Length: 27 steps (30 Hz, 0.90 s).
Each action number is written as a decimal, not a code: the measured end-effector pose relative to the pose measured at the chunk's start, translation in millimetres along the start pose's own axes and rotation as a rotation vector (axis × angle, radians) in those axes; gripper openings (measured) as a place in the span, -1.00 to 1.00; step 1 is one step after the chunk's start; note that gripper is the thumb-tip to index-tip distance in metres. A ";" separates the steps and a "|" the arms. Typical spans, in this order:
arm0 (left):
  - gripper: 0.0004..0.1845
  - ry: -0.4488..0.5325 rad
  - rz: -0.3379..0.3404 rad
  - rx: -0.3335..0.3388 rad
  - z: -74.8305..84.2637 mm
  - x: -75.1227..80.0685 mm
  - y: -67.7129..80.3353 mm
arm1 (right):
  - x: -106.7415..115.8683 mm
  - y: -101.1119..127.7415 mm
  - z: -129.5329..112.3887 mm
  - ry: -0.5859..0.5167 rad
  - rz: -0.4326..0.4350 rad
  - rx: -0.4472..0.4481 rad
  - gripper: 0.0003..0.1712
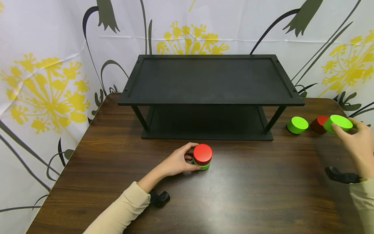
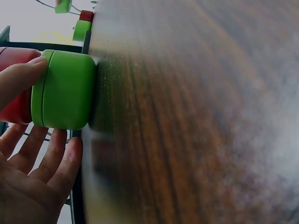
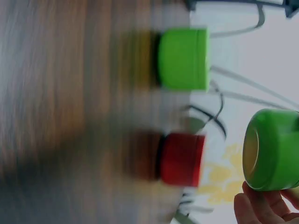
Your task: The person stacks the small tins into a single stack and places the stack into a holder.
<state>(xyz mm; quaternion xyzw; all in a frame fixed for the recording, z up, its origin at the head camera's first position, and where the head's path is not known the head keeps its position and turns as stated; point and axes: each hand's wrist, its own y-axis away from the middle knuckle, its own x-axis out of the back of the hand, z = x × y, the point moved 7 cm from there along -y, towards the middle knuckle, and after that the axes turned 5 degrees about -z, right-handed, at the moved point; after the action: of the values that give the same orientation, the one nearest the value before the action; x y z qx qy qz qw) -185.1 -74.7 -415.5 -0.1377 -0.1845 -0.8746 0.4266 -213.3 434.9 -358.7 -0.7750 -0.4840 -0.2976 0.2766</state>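
Near the middle of the table a round red jar (image 1: 203, 153) is stacked on a lidded green jar (image 1: 205, 166). My left hand (image 1: 176, 161) holds this stack from the left, the thumb on one side and the fingers on the other. In the left wrist view the thumb lies across the seam between the red jar and the green jar (image 2: 67, 88). At the far right, my right hand (image 1: 360, 139) grips another green jar (image 1: 339, 123) above the table; its base shows in the right wrist view. Beside it a red jar (image 1: 318, 125) and a green jar (image 1: 297, 125) stand on the table.
A black two-tier shelf (image 1: 210, 81) stands at the back of the brown wooden table (image 1: 263, 188). Behind it hangs a white cloth (image 1: 233, 19) with yellow and grey plant prints. The two standing jars are just right of the shelf.
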 end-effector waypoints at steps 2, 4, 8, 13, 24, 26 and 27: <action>-0.24 -0.003 0.002 -0.002 -0.3 0.0 -0.2 | -4.9 2.2 -8.8 0.000 -0.023 0.017 -0.26; -0.24 -0.004 0.002 -0.003 -0.6 0.0 -0.3 | -9.4 6.0 -19.5 0.004 -0.033 0.042 -0.24; -0.24 -0.002 -0.003 -0.003 -0.6 0.2 -0.2 | -18.8 15.2 -41.3 0.021 -0.068 0.108 -0.24; -0.23 0.004 -0.011 -0.002 -0.6 -0.4 -0.4 | -32.5 25.4 -60.9 -0.014 -0.135 0.161 -0.24; -0.21 -0.017 -0.021 -0.023 2.2 -1.6 -2.8 | -63.4 51.7 -90.2 -0.180 -0.327 0.238 -0.24; -0.21 -0.013 -0.023 -0.018 1.4 -1.8 -3.5 | -69.3 56.5 -95.9 -0.186 -0.358 0.248 -0.25; -0.21 -0.013 -0.024 -0.018 1.0 -1.9 -3.6 | -72.0 59.0 -98.7 -0.180 -0.371 0.252 -0.25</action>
<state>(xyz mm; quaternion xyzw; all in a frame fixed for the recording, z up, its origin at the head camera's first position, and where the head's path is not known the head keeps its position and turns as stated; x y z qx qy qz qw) -186.8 -70.8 -416.1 -0.1451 -0.1811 -0.8804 0.4137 -204.0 299.6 -353.4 -0.6555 -0.6743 -0.2101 0.2673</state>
